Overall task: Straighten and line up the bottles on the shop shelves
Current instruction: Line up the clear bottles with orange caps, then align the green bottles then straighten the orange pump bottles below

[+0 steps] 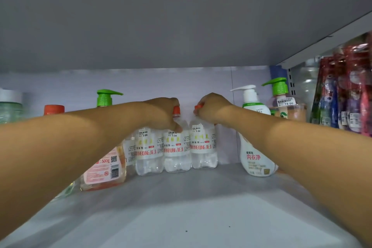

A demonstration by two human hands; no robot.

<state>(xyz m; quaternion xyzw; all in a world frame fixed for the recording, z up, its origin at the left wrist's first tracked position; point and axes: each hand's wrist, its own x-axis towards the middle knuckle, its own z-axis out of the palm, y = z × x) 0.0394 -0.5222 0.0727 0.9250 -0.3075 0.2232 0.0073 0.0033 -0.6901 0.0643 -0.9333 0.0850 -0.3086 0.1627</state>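
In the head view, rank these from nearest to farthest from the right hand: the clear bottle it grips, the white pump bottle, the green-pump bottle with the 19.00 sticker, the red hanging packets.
1. Clear bottle, under the right hand, gripped at its cap.
2. White pump bottle, just to the right.
3. Green-pump bottle, further right, behind it.
4. Red packets, far right.

both bare forearms are extended forward and converge toward the middle — left hand is curled, knuckles up, fingers closed in a grip. right hand is likewise curled — fingers closed, wrist slightly raised.
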